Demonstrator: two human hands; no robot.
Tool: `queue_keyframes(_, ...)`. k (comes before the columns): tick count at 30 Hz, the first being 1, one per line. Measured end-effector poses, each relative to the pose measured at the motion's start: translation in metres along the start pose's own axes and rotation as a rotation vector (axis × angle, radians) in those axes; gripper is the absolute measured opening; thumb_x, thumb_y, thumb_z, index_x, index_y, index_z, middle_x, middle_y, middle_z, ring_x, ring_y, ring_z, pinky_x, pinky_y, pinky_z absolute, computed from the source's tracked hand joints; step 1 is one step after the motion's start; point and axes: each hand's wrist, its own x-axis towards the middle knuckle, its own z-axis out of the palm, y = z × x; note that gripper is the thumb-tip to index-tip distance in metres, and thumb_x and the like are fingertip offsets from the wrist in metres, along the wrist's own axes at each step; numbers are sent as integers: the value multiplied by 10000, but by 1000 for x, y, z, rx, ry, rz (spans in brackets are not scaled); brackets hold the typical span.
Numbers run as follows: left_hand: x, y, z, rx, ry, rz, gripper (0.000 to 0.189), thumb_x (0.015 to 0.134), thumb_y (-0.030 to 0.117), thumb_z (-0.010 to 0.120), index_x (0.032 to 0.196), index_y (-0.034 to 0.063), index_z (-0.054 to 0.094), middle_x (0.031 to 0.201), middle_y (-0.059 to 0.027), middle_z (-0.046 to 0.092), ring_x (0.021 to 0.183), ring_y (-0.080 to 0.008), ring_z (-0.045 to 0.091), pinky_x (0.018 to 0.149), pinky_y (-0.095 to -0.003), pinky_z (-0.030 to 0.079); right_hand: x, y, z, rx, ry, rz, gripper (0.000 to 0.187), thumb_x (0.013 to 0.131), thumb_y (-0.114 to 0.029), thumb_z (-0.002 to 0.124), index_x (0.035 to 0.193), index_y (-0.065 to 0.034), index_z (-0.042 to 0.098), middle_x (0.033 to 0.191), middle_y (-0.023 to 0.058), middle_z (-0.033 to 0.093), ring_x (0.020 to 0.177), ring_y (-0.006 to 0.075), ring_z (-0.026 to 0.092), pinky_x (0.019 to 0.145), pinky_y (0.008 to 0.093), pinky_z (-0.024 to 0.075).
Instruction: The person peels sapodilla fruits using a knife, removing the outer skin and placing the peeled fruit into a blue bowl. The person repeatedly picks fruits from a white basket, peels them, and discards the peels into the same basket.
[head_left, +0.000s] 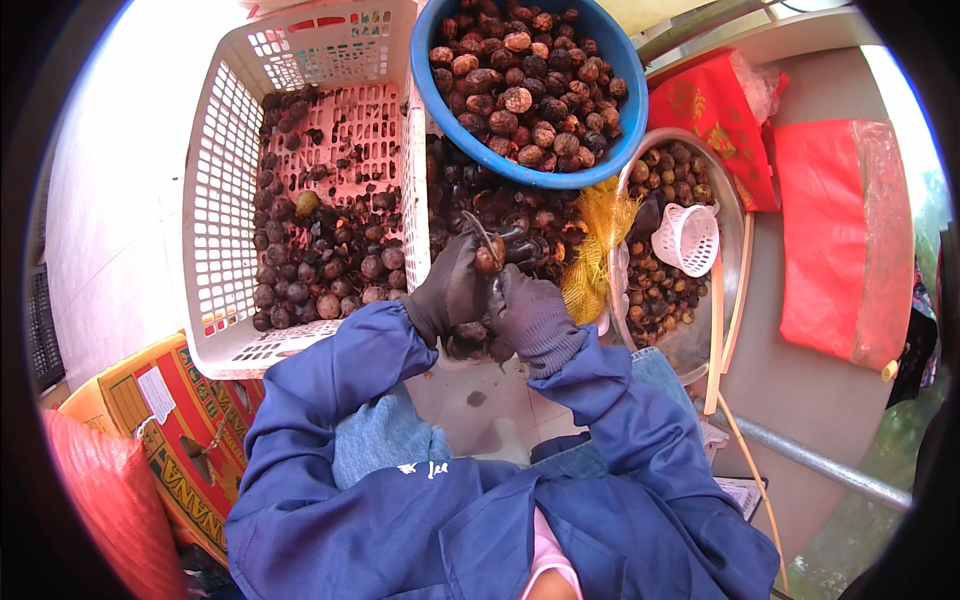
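Note:
My left hand (456, 289), in a dark glove, is closed around a brown walnut-like nut (490, 256) above a heap of dark husks (487, 196). A thin curved strip, perhaps a blade (480, 231), crosses over the nut; which hand holds it I cannot tell. My right hand (532, 307), gloved too, is closed just right of the nut, and its fingers touch or nearly touch it; what they grip is hidden. At the left, dark round fruits (300, 281) and one greenish fruit (307, 203) lie in a white plastic crate (225, 172).
A blue basin (637, 97) of wrinkled nuts stands beyond my hands. To the right are yellow netting (592, 262), a metal bowl (739, 247) of smaller nuts with a white basket (686, 240), wooden strips (716, 337) and red bags (821, 240). A banana carton (180, 420) stands at lower left.

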Motion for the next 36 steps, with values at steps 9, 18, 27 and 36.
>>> queue_keyframes(9, 2, 39, 14, 356, -51, 258, 319, 865, -23, 417, 1147, -14, 565, 1138, -175, 583, 1067, -261, 547, 954, -366, 408, 8, 16, -9, 416, 69, 249, 214, 899, -216, 504, 952, -17, 561, 806, 241, 609, 739, 427, 591, 651, 473, 472)
queue_keyframes(18, 1, 42, 26, -73, 59, 116, 398, 841, -26, 527, 1238, -12, 509, 1198, -171, 566, 1098, -279, 549, 998, -367, 387, 7, 23, -53, 542, 85, 309, 239, 881, -253, 569, 952, -27, 603, 777, 184, 629, 711, 329, 630, 646, 397, 489)
queue_keyframes(27, -2, 28, 8, 118, -59, 101, 458, 807, 99, 598, 1241, -5, 495, 1179, -212, 551, 1082, -345, 546, 982, -397, 403, 5, -6, -58, 666, 68, 202, 356, 865, -248, 621, 1174, -77, 577, 794, 149, 644, 709, 260, 656, 647, 336, 509)
queue_keyframes(36, -11, 29, 10, 758, 48, 270, 366, 746, 71, 661, 1087, -15, 558, 1073, -223, 574, 984, -399, 572, 873, -423, 472, 6, 7, -37, 922, -69, 267, 289, 919, -268, 573, 1093, -37, 566, 743, 70, 580, 616, 115, 530, 590, 302, 462)
